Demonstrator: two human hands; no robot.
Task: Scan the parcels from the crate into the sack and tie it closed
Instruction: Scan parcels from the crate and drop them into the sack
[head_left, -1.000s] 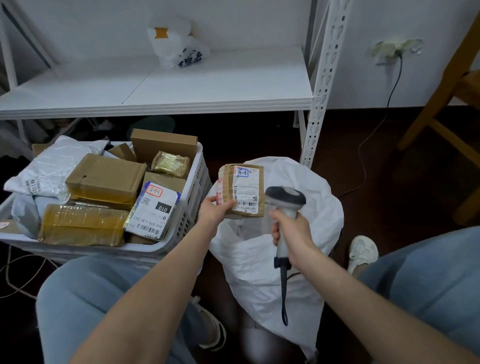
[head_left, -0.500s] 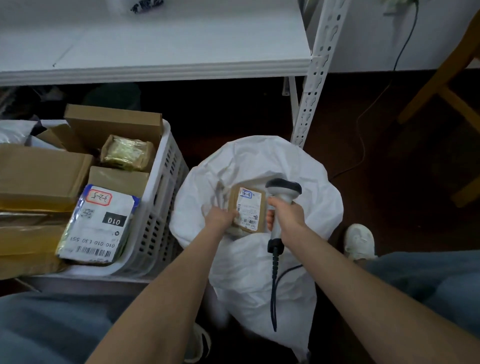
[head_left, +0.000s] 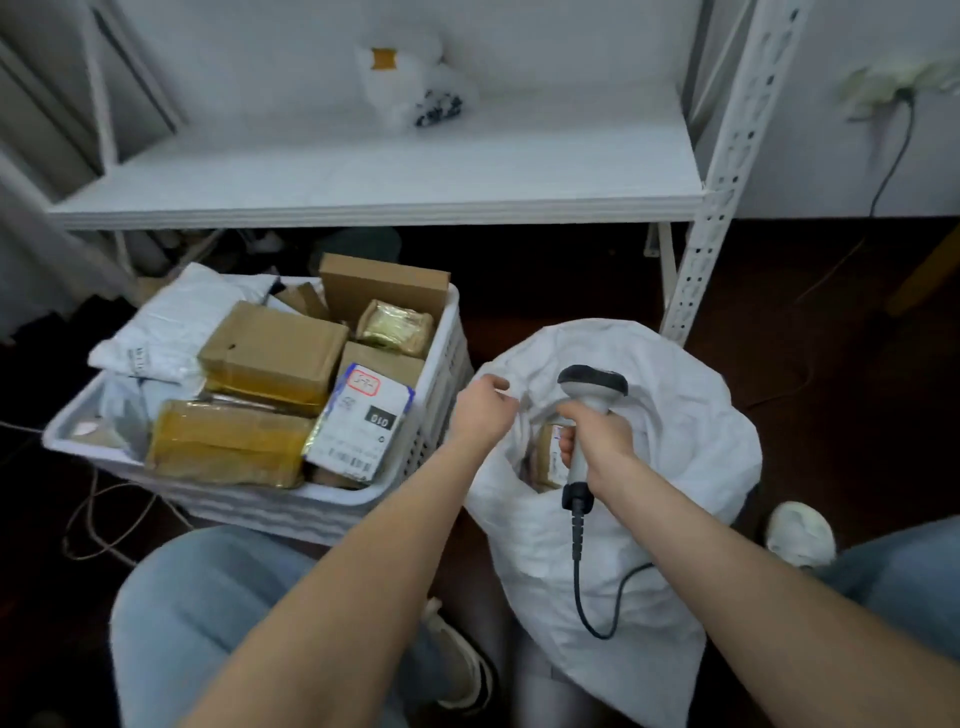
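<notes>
With the left hand (head_left: 485, 411) loosely curled and empty beside the sack (head_left: 680, 415) and the right hand (head_left: 597, 439) gripping the scanner (head_left: 592, 387), best reach next for the crate's (head_left: 447, 358) label-up parcel (head_left: 363, 423).

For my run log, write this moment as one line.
left hand: empty, by white plastic sack | right hand: grips grey handheld scanner | small brown parcel: in sack
</notes>
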